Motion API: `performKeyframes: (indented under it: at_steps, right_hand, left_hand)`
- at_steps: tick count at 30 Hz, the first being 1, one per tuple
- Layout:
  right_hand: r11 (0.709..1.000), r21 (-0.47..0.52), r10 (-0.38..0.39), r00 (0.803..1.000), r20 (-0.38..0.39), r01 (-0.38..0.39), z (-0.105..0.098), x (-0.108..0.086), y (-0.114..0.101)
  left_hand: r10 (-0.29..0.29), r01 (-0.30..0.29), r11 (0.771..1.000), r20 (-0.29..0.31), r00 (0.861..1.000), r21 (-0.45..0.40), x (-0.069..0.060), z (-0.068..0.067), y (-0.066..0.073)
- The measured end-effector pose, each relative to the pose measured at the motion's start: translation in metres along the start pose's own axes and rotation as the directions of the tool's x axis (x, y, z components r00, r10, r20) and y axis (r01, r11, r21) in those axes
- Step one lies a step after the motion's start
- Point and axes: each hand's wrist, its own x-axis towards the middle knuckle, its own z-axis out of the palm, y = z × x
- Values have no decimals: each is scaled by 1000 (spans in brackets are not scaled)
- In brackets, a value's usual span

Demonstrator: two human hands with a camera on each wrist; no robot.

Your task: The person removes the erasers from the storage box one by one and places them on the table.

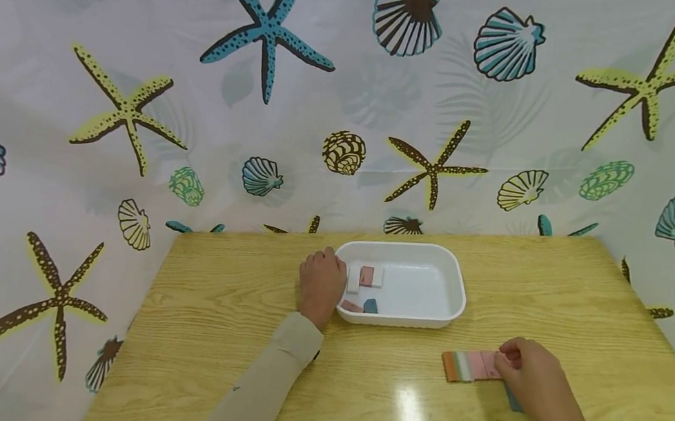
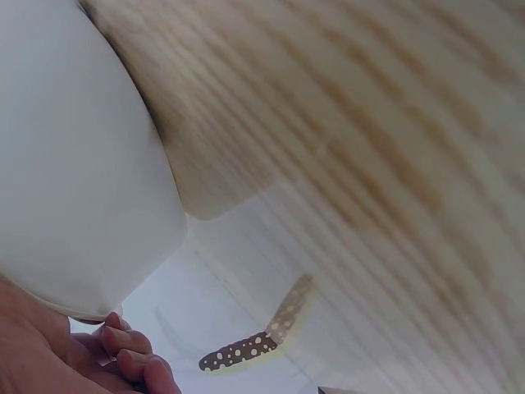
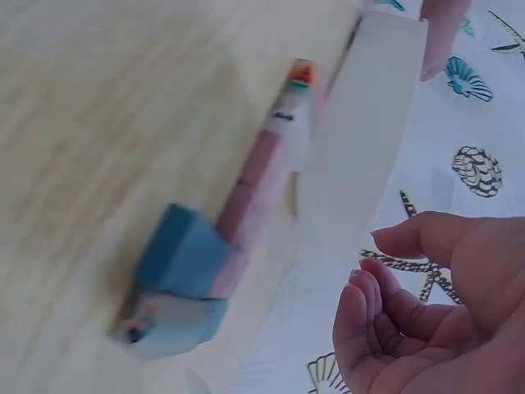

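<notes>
Row of blocks (image 1: 476, 366), on table (image 1: 224, 323) near white tub (image 1: 416, 292), apparently being arranged; tub gripped by left hand (image 1: 321, 286); right hand (image 1: 533, 382) empty, thumb and fingertips parted; light pinch probably needed next

Head looks forward-down from above; wrists close, tilted; all share tray (image 1: 418, 293).

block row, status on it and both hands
Left hand grips white tub rim; right hand looks empty. Block row lies on wood-grain table. Right hand partly hides row's right end in head view.
</notes>
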Motion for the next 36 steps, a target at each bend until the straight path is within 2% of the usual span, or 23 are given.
performKeyframes:
  at_steps: [10, 17, 26, 36]
  right_hand:
    - [998, 54, -46, 999, 1, 46, 9, 32, -43]
    - [995, 84, -49, 998, 36, 45, 15, 52, -68]
    - [996, 83, -44, 998, 50, 40, 37, 83, -81]
    - [993, 121, -17, 995, 98, 5, 67, 99, -98]
  left_hand:
    - [2, -2, 1000, -24, 1000, 5, 1, 0, -1]
    - [5, -6, 1000, -44, 999, -1, -1, 2, -1]
    - [12, -14, 999, -40, 999, -52, -2, 0, 0]
    - [15, -15, 1000, -48, 999, -15, -2, 0, 0]
